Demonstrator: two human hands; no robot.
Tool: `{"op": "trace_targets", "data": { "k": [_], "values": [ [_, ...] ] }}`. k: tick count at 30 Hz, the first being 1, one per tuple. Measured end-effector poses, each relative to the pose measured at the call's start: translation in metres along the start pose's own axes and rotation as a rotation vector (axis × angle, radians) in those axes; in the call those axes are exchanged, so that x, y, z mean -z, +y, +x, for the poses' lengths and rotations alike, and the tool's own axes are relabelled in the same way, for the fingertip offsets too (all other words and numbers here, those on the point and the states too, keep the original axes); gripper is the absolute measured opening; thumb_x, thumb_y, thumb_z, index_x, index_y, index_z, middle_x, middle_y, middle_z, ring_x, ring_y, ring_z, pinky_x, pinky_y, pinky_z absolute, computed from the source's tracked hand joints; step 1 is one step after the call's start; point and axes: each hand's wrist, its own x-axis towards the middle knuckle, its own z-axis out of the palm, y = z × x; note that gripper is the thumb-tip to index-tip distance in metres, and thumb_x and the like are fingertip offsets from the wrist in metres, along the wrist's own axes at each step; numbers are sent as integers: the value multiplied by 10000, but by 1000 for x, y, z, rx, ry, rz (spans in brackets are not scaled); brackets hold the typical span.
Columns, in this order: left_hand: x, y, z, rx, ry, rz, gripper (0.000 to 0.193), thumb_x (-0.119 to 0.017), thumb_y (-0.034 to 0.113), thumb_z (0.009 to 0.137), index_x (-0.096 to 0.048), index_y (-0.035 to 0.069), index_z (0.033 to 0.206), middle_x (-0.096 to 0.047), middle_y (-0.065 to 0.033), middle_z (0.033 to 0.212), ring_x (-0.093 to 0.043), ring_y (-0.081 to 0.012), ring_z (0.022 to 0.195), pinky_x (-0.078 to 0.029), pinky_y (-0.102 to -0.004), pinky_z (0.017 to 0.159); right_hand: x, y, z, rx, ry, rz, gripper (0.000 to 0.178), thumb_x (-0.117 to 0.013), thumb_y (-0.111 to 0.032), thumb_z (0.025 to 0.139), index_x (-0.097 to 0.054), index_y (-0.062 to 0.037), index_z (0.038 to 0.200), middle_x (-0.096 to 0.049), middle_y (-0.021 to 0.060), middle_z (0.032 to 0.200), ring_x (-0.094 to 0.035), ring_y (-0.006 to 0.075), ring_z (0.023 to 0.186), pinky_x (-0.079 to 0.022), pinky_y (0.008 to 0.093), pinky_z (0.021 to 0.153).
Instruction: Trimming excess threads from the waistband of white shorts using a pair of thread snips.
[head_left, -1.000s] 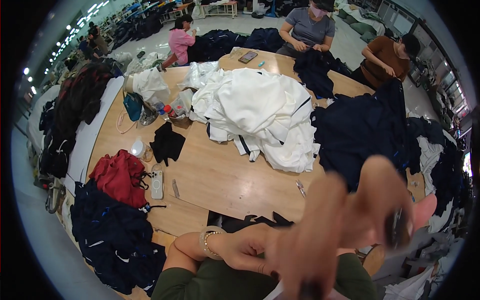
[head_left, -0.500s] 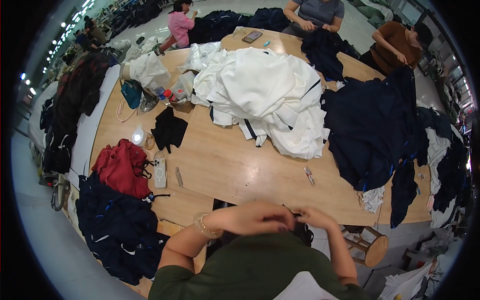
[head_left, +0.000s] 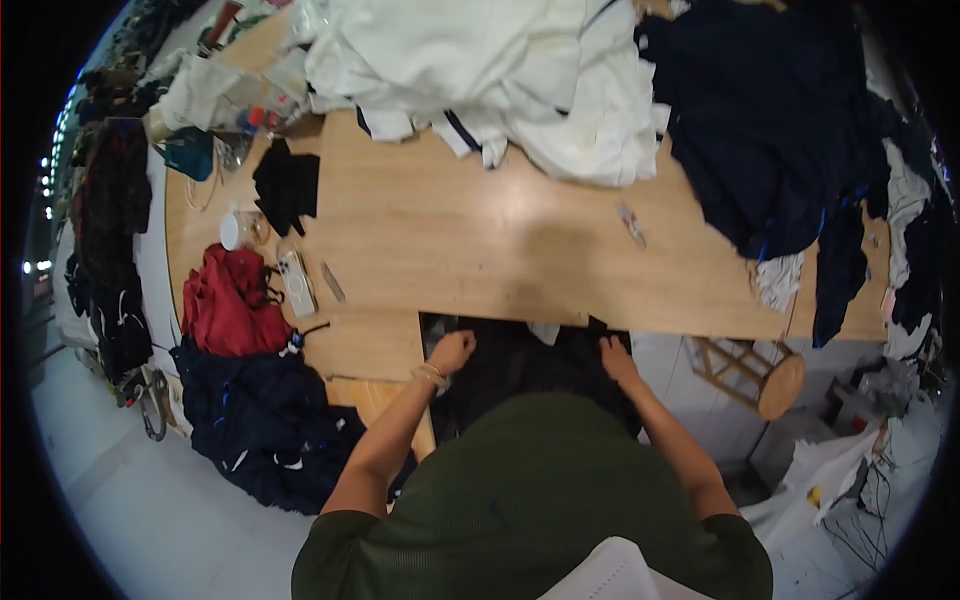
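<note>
Both my hands are low, just under the table's near edge, on either side of black cloth [head_left: 520, 360] over my lap. My left hand [head_left: 453, 351], with a bracelet at its wrist, is closed like a fist at the cloth's left side. Opposite it, my right hand [head_left: 617, 358] has its fingers bent together at the cloth's right side. What either hand grips, if anything, is hidden against the dark cloth. A small pale piece [head_left: 545, 332] shows between the hands by the table edge.
The wooden table [head_left: 430, 240] carries a white fabric pile [head_left: 480, 70], navy garments [head_left: 760, 130], thread snips [head_left: 631, 224], a phone [head_left: 296, 283], a red bag [head_left: 235, 305] and black cloth pieces [head_left: 287, 185]. A wooden stool [head_left: 780, 386] stands at right; navy clothes [head_left: 270, 440] lie at left.
My hands have parted and moved from close together in front of my chest to either side of my lap. The view has tilted down, so the people across the table are out of view.
</note>
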Motion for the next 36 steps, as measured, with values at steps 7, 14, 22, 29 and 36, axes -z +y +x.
{"op": "trace_targets", "data": {
  "k": [7,14,22,29,36],
  "values": [
    [36,42,-36,93,-498,-417,206,-586,139,828,-547,-32,720,-483,-91,566,-424,-122,553,-388,-318,531,4,-3,-26,100,54,-160,421,-600,-127,807,-514,-52,1213,-516,142,1149,-547,349,1018,-471,467,791],
    [52,62,-66,218,-623,-164,262,-612,174,801,-555,-46,670,-485,-164,548,-447,-191,494,-405,-361,508,38,-28,-51,152,-257,351,181,-533,-47,806,-483,-54,979,-613,217,852,-594,423,847,-458,492,686],
    [33,51,-44,186,-684,168,273,-594,253,819,-643,-6,747,-629,-237,712,-636,-375,693,-491,-459,652,-71,-41,77,204,-62,24,325,-403,-180,941,-516,-49,1216,-516,227,1282,-520,377,1165,-438,451,951],
    [62,91,7,87,324,64,233,-539,203,865,-572,25,1011,-595,-214,1092,-577,-360,1008,-463,-415,832,-49,-21,151,209,68,75,334,-407,-183,940,-514,-50,1227,-504,224,1298,-504,370,1183,-422,447,969],
    [61,14,65,155,759,616,633,-443,256,916,-239,99,1493,-183,-141,1559,-144,-347,1439,-96,-579,1115,5,-17,177,189,196,152,343,-410,-185,940,-512,-50,1238,-492,220,1313,-488,364,1201,-406,443,987]
  ]
}}
